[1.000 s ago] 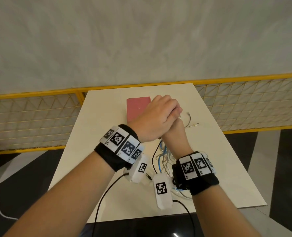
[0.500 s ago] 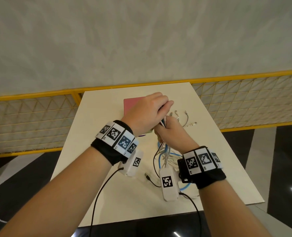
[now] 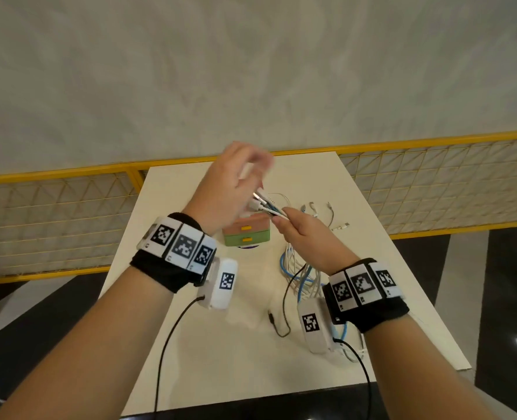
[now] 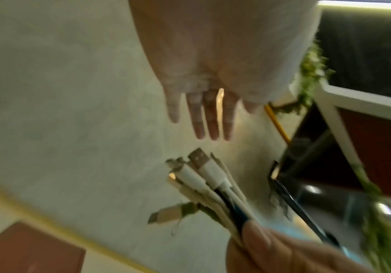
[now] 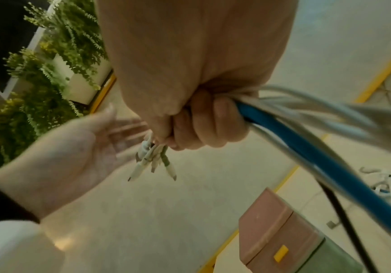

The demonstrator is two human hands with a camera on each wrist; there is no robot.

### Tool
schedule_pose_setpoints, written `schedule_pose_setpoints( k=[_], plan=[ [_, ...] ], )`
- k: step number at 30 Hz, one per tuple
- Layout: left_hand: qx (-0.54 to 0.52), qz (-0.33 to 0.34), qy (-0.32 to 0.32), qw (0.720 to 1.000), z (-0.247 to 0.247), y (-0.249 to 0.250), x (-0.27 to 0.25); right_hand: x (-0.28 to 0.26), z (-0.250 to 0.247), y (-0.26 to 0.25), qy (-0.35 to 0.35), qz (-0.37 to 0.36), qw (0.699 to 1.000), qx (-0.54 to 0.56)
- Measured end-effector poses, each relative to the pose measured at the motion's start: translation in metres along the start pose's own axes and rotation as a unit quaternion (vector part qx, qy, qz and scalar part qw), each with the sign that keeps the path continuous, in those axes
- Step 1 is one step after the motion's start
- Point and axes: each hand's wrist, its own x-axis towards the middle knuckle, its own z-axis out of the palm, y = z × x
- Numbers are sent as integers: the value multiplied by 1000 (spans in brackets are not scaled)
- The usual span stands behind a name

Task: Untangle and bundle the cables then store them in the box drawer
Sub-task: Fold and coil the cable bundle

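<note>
Cream tabletop (image 3: 208,344): right hand (image 3: 304,234) gripped white-and-blue cable bunch (image 3: 271,207); left hand (image 3: 230,189) hovered above, fingers spread, holding nothing.

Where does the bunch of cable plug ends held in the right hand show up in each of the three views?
Head: plug ends at centre, sticking out up-left of the right hand, under the blurred left hand.
Left wrist: lower centre, below the open fingers.
Right wrist: centre, hanging from the fist.
Shared landmark: the pink-topped drawer box.
</note>
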Motion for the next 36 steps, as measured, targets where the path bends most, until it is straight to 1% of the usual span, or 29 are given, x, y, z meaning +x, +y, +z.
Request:
schedule_pose_setpoints(
  k=[1,2,3,4,5,6,7,8,9,12,14,17,18,19,21,23,24,25,27,29,31,32,33,34,35,36],
  plan=[
    [19,46,-78,996,2,7,-3,6,5,0,-30,22,999,-24],
    [62,76,-168,981,8,11,-7,14,19,-3,-90,72,986,-123],
    [121,88,-247,957,15,16,-12,4,15,7,-195,64,937,-281],
    [175,88,-301,933,23,16,-16,10,21,1,-281,135,888,-339],
    [211,77,-328,917,28,13,-19,15,25,-3,-264,177,877,-361],
    [231,65,-331,913,31,7,-21,10,23,2,-245,122,914,-300],
    [232,56,-322,916,34,2,-23,6,23,3,-200,90,935,-278],
    [227,46,-309,922,35,-2,-24,10,21,-12,-135,64,975,-167],
    [225,34,-296,928,36,-4,-24,5,3,-18,-98,43,990,-97],
    [263,25,-263,928,36,-4,-22,7,-3,-2,-90,3,996,-27],
    [290,15,-238,927,25,-6,-20,9,-8,3,-66,-17,998,7],
    [347,16,-206,915,13,-18,-17,4,-19,16,-32,-19,999,-1],
    [350,12,-193,917,12,-22,-17,3,-17,18,-31,-17,999,-7],
    [336,-3,-172,926,13,-25,-18,1,-12,18,-30,-17,999,-9],
    [280,-61,-138,948,15,-27,-20,0,-1,19,-26,-6,1000,-2],
    [170,-134,-152,964,15,-27,-20,0,5,21,4,8,1000,10],
    [94,-164,-169,967,15,-26,-21,0,6,21,22,11,1000,10],
    [20,-184,-183,965,17,-25,-23,0,7,21,37,8,999,8],
    [-85,-190,-191,959,21,-22,-28,3,5,20,60,4,998,2],
    [-176,-211,-188,943,25,-21,-36,6,-1,18,75,5,997,-10],
    [-236,-231,-186,925,30,-19,-41,10,-5,17,84,1,996,-13],
    [-237,-231,-170,928,32,-20,-41,12,-4,17,92,-2,996,-3],
    [-225,-225,-139,938,33,-20,-41,12,-2,16,103,-5,995,14],
    [-217,-214,-95,948,35,-21,-40,11,1,15,108,-5,994,33],
    [-225,-206,-46,951,36,-22,-38,10,5,15,103,-3,994,47],
    [-242,-206,2,948,37,-25,-35,8,10,14,88,3,995,53]
  ],
)
